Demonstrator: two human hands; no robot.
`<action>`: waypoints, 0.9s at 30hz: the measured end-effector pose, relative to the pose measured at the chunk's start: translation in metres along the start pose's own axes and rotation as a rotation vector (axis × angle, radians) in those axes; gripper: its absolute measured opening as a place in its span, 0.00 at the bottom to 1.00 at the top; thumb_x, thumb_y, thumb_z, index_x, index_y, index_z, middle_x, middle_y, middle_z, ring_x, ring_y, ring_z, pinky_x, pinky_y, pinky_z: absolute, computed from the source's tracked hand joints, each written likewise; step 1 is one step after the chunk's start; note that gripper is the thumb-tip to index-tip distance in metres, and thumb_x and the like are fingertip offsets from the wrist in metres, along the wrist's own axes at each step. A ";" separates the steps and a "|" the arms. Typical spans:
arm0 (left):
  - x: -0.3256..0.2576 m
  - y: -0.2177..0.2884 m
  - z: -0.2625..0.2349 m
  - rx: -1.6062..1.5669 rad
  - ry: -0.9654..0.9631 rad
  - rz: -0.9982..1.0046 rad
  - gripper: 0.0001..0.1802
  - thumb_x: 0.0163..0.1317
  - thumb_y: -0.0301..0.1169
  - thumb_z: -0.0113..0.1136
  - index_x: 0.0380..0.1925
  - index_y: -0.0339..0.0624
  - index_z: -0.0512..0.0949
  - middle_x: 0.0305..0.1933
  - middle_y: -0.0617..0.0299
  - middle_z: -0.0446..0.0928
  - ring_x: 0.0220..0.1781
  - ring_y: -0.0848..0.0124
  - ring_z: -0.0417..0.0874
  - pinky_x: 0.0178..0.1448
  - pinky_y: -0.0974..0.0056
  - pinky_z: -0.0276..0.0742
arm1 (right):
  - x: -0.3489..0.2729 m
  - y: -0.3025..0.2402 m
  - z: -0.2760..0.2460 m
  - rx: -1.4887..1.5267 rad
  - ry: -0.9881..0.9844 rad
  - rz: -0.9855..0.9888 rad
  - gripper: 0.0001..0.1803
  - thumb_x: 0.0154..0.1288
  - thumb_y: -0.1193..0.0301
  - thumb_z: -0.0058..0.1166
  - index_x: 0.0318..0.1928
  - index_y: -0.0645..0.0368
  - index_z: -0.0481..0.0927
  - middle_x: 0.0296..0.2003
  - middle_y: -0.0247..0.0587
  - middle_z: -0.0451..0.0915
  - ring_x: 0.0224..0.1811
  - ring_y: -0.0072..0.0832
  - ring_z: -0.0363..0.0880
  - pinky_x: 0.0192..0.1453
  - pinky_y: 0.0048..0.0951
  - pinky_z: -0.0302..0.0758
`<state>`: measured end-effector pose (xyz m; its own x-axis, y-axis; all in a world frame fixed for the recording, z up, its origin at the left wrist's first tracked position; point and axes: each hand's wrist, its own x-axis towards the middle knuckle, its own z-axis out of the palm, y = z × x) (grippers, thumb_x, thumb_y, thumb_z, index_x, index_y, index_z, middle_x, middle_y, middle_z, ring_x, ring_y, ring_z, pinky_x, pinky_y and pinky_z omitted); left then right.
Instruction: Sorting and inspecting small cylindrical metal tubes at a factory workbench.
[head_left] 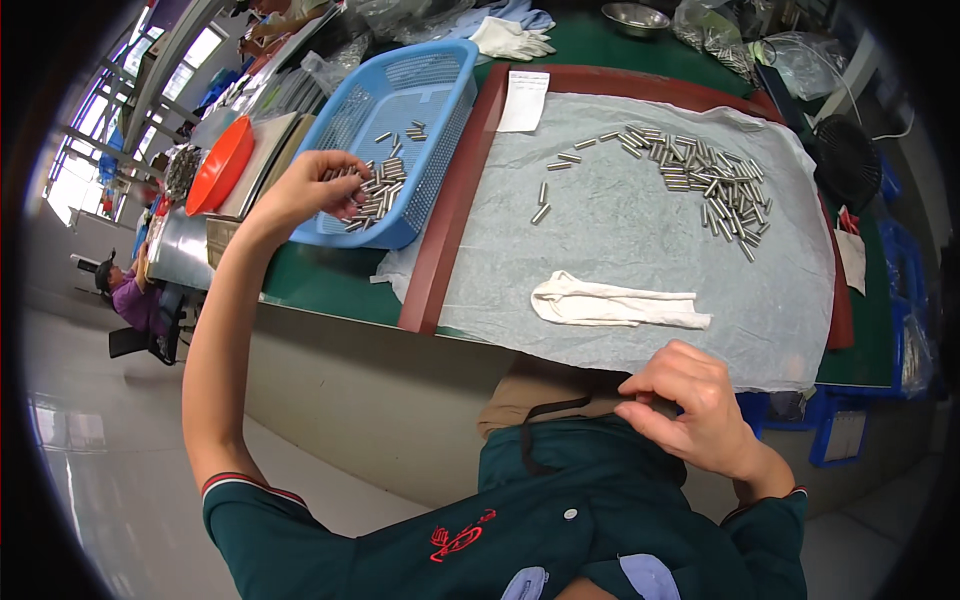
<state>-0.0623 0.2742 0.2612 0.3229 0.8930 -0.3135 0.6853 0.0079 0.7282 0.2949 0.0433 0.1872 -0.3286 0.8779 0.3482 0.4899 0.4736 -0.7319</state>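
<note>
My left hand (328, 184) is over the near part of a blue plastic basket (455, 105), low at a heap of small shiny metal pins (385, 190). Its fingers are bent and apart; pins show in the gap between them, and I make out none plainly gripped. My right hand (690, 405) hovers in front of the table's near edge, fingers curled, with a small gap between thumb and forefinger and nothing visible in it. Nearest to it lies a folded white cloth (620, 302) on the pale sheet (490, 245). A larger group of metal pins (715, 175) lies farther back.
A red-brown raised frame (455, 230) borders the sheet, between it and the basket. A paper slip (524, 100) lies at its far left corner. White gloves (510, 38), a metal bowl (636, 18), an orange basin (222, 165) and a black fan (848, 165) stand around. A seated person (140, 300) is far left.
</note>
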 end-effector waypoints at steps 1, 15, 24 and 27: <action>0.013 -0.018 -0.008 0.170 -0.012 -0.026 0.07 0.61 0.24 0.53 0.39 0.34 0.76 0.27 0.62 0.78 0.26 0.76 0.81 0.30 0.73 0.77 | 0.002 0.003 -0.003 -0.017 0.007 0.003 0.08 0.46 0.73 0.66 0.26 0.61 0.79 0.19 0.35 0.74 0.23 0.31 0.72 0.25 0.30 0.67; 0.008 0.080 0.109 0.705 0.251 0.628 0.07 0.50 0.28 0.61 0.26 0.34 0.80 0.25 0.48 0.79 0.31 0.51 0.80 0.38 0.54 0.74 | 0.061 0.052 -0.041 -0.277 -0.046 0.020 0.06 0.50 0.71 0.60 0.25 0.61 0.80 0.21 0.41 0.77 0.28 0.37 0.77 0.32 0.36 0.72; 0.095 0.062 0.160 0.689 0.089 0.434 0.10 0.45 0.32 0.64 0.25 0.37 0.82 0.29 0.46 0.80 0.35 0.52 0.82 0.44 0.55 0.77 | 0.168 0.112 0.032 -0.383 -0.221 -0.258 0.05 0.48 0.75 0.55 0.28 0.59 0.82 0.27 0.47 0.81 0.36 0.44 0.80 0.39 0.42 0.75; 0.101 0.059 0.163 0.728 0.079 0.368 0.12 0.45 0.32 0.64 0.27 0.36 0.82 0.30 0.48 0.81 0.35 0.55 0.83 0.43 0.58 0.77 | 0.165 0.119 0.027 -0.336 -0.209 -0.223 0.06 0.48 0.75 0.55 0.29 0.59 0.82 0.28 0.47 0.81 0.37 0.44 0.80 0.40 0.42 0.75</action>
<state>0.1168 0.2911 0.1730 0.5817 0.8105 -0.0683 0.8052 -0.5620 0.1892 0.2777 0.2426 0.1418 -0.5949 0.7354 0.3246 0.6122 0.6762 -0.4098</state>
